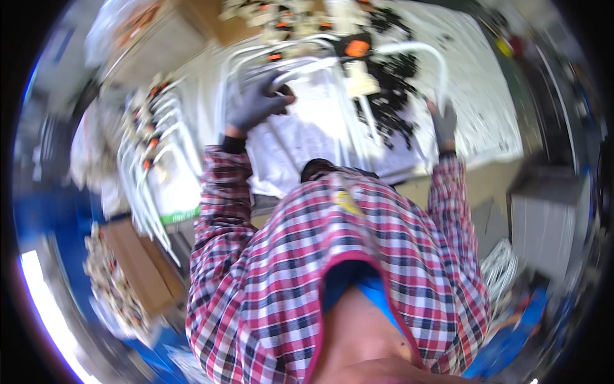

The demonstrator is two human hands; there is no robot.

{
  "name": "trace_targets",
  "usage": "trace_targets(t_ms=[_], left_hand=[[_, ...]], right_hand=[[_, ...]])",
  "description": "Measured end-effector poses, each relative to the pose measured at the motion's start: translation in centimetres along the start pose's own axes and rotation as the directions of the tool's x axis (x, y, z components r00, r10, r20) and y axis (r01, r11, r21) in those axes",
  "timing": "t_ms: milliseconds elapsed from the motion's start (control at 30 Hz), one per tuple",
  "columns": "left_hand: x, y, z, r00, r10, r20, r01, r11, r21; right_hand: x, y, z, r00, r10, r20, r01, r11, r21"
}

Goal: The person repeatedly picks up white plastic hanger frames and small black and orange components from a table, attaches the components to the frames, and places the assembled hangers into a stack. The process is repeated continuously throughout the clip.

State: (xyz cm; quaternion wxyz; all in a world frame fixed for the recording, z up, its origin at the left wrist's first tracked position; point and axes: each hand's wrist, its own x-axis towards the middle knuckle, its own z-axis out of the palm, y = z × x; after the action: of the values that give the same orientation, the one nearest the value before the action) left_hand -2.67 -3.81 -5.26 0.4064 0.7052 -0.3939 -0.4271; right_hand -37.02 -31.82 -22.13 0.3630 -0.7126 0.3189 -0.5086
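My right hand (444, 125), in a grey glove, is closed round the lower end of a bent white tube (419, 48) that arches up and to the left. Over the tubes on the left, my left hand (259, 104), also gloved, has its fingers curled at the end of a white tube piece (306, 69); a bare fingertip shows. Between the hands sit an orange-and-black part (357, 47) and a cream plastic piece (362, 80). Whether both tube pieces are one is unclear. More bent white tubes (225, 83) lie under my left hand.
Small black parts (393, 89) are heaped on the white-covered table (476, 83). A row of white tubes with cream and orange fittings (169, 137) lines the left. Cream fittings (294, 19) lie at the back. Cardboard boxes (153, 54) stand far left; a grey cabinet (542, 224) stands right.
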Motion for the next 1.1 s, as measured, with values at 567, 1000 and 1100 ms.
trace_targets(t_ms=[567, 1000, 1100], left_hand=[[-10.2, -2.7, 2.5, 0.361, 0.635, -0.683, -0.285, 0.773, 0.567], [-17.7, -27.4, -8.8, 0.379, 0.079, -0.922, 0.539, 0.791, 0.289], [-15.4, -27.2, -10.4, 0.365, 0.015, -0.931, 0.577, 0.781, 0.239]], right_hand=[[-8.9, -15.9, 20.7, 0.154, -0.209, 0.966, -0.346, 0.904, 0.251], [-9.8, -3.9, 17.2, 0.304, 0.333, 0.893, -0.407, 0.892, -0.194], [-9.6, -3.8, 17.3, 0.217, 0.305, 0.927, -0.355, 0.910, -0.215]])
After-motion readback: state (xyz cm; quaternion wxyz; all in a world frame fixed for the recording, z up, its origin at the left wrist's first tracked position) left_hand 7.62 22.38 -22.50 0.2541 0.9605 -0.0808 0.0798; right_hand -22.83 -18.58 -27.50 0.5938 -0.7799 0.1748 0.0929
